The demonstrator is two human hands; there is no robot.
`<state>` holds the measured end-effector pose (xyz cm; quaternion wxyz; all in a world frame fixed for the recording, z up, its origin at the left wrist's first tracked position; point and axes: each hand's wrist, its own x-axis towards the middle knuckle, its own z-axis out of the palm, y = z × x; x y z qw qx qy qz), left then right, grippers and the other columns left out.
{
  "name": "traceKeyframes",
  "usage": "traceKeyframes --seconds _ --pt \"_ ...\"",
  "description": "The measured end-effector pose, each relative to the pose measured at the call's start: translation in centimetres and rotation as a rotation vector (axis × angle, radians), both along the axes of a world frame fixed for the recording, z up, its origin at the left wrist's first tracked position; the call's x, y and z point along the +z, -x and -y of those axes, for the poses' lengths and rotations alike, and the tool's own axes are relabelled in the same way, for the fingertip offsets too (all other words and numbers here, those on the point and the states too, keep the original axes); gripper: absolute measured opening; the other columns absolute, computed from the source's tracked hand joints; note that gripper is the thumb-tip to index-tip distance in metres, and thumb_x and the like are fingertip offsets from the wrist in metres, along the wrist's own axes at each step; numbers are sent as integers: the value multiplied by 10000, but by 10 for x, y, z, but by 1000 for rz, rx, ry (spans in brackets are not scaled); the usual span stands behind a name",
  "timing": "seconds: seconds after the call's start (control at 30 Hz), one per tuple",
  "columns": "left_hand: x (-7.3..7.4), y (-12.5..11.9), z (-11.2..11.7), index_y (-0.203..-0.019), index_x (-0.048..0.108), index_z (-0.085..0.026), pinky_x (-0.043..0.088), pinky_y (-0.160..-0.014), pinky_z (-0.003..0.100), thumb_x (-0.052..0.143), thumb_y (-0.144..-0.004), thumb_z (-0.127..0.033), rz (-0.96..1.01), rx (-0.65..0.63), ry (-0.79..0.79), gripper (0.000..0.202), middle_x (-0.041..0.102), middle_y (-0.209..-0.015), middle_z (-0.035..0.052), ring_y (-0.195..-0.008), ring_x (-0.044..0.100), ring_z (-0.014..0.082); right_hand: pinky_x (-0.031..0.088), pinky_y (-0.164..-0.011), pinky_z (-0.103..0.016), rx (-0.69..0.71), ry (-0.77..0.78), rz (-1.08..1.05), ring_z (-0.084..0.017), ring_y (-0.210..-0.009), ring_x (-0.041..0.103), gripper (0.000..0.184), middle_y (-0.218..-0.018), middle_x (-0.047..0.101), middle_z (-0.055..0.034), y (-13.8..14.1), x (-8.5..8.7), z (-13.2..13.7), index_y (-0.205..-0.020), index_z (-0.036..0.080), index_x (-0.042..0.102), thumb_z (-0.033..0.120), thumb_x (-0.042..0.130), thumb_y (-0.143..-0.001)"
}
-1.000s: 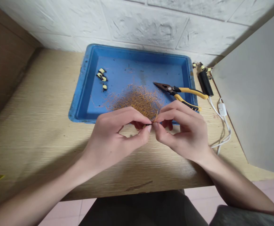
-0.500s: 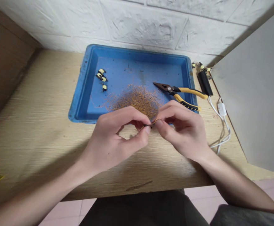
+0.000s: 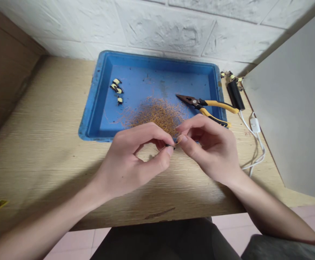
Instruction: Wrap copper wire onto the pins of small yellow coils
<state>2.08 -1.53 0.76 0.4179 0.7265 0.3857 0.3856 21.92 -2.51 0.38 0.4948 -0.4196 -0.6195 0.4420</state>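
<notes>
My left hand (image 3: 138, 155) pinches a small dark part (image 3: 169, 145) between thumb and index finger; most of it is hidden by the fingertips. A thin orange-yellow wire (image 3: 179, 139) comes off that part and curves up to my right hand (image 3: 211, 148), whose thumb and fingertips hold it. Just behind both hands, a heap of short orange wire pieces (image 3: 157, 115) lies in the blue tray (image 3: 157, 59). Several small black coils with yellow tape (image 3: 116, 86) sit at the tray's left side.
Long-nose pliers with yellow-and-black handles (image 3: 200, 103) rest across the tray's right rim. Beyond it are a black cylinder (image 3: 235, 94), more small coils (image 3: 231, 76) and a white cable with a switch (image 3: 255, 125). A white panel (image 3: 292, 108) stands at right, a brick wall (image 3: 162, 29) behind.
My right index finger has lifted a little away from the thumb, and the wire now shows as a curved loop. My left hand has hardly moved.
</notes>
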Motion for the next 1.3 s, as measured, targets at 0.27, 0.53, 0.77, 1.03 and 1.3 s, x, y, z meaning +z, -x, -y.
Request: traceKeyframes --seconds 0.27,0.53,0.77,1.03,1.3 --pt "4 0 -1 -877 688 -257 537 -720 255 646 -914 -97 -8 0 41 169 703 -800 -84 -720 659 95 494 -645 -269 51 -66 17 -113 -773 595 159 -894 667 0 -2 -3 0 -1112 210 747 146 715 -971" --pt "6 0 -1 -884 687 -251 518 -704 197 643 -919 -84 -25 -4 77 176 706 -784 -111 -724 646 65 494 -672 -288 41 -149 116 -141 -819 619 94 -860 714 -24 -2 2 -1 -954 192 757 121 695 -961" --pt "6 0 0 -887 667 -246 493 -680 171 629 -920 -81 -7 2 89 173 674 -787 -124 -681 587 44 488 -605 -262 34 -77 68 -117 -728 603 91 -800 646 -3 -2 1 0 -948 172 735 141 654 -975" --pt "5 0 0 -889 664 -237 468 -624 182 629 -927 -73 7 8 89 172 673 -784 -109 -664 574 48 489 -551 -229 48 24 -33 -80 -624 585 95 -826 674 19 -2 1 1 -1059 187 728 225 708 -975" --pt "6 0 -1 -877 672 -225 478 -605 236 623 -921 -96 4 2 91 145 678 -765 -64 -670 602 92 472 -547 -249 66 -68 54 -109 -646 572 89 -738 636 9 -2 3 -3 -923 202 734 163 671 -972"
